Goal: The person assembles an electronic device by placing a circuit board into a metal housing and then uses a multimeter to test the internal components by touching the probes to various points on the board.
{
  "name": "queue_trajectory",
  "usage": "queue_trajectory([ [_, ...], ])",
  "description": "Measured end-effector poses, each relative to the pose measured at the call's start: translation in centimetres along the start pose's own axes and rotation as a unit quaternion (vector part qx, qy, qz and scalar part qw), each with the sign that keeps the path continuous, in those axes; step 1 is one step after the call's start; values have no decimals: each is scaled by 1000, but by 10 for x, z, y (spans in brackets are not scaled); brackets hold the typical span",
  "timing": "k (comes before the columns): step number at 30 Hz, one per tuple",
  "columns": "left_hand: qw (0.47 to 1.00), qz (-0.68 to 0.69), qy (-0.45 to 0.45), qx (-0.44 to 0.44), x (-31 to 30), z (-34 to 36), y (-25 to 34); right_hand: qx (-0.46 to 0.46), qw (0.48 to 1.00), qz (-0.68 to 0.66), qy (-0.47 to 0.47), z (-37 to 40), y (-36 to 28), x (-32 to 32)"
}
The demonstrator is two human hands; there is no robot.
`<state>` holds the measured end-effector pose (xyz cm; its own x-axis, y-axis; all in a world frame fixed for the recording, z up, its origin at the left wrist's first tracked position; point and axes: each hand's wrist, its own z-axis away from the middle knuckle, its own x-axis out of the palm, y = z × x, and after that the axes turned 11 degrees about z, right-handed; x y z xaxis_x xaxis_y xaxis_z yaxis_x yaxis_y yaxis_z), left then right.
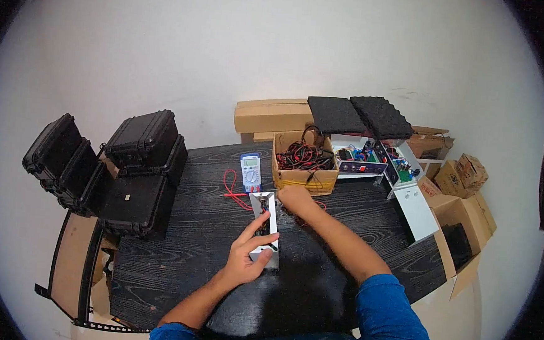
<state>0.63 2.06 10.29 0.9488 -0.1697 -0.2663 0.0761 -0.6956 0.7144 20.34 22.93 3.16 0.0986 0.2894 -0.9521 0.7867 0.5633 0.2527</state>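
A narrow white metal case [273,227] stands on the dark table, its open side showing wiring and small parts inside. My left hand [247,256] grips it from the left, index finger along the opening, with other fingers and thumb across the lower part. Just beyond the case's upper right corner, my right hand [295,198] is closed in front of the cardboard box; whatever its fingers hold is hidden. A blue-and-white multimeter [250,174] lies behind the case. Its red test lead [227,183] loops out to the left.
The cardboard box [316,184] holds tangled red and black cables [304,156]. To its right sit opened white electronics housings [360,169] with exposed boards. Black hard cases [130,199] are stacked at the left. An open carton [458,228] stands off the right edge.
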Motion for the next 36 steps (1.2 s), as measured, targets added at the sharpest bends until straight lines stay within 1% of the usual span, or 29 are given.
queue_trajectory([
  [5, 1000, 7, -4, 5, 0, 1, -3, -15, 1000, -7, 10, -2, 4, 8],
  [8, 1000, 8, -4, -1, 0, 0, -2, -14, 1000, -13, -16, -5, 6, 9],
  [11, 1000, 3, -3, 9, 0, 1, -4, -15, 1000, -20, -11, -2, 5, 0],
  [14, 1000, 6, -2, 6, 0, 2, -4, -41, 999, -6, -19, -5, 5, 0],
  [20, 1000, 5, -6, 3, 0, 2, -4, -34, 999, 15, -39, -12, 8, 22],
  [23, 1000, 9, -7, 2, 0, 1, -3, -41, 997, 16, -63, -7, 3, 5],
  [26, 1000, 10, -6, 0, 0, 1, -3, -9, 998, 22, -50, -4, -2, 3],
  [29, 1000, 6, -6, -3, 0, 1, -2, -14, 998, 33, -49, -7, -4, 9],
  [32, 1000, 11, -2, 5, 1, 1, -3, -20, 996, 49, -68, -10, -8, 7],
  [35, 1000, 12, -8, -1, 0, 2, -3, -19, 996, 52, -63, -6, -10, 0],
  [36, 1000, 12, -8, 1, 0, 2, -4, -25, 998, 35, -54, -5, -7, -2],
])
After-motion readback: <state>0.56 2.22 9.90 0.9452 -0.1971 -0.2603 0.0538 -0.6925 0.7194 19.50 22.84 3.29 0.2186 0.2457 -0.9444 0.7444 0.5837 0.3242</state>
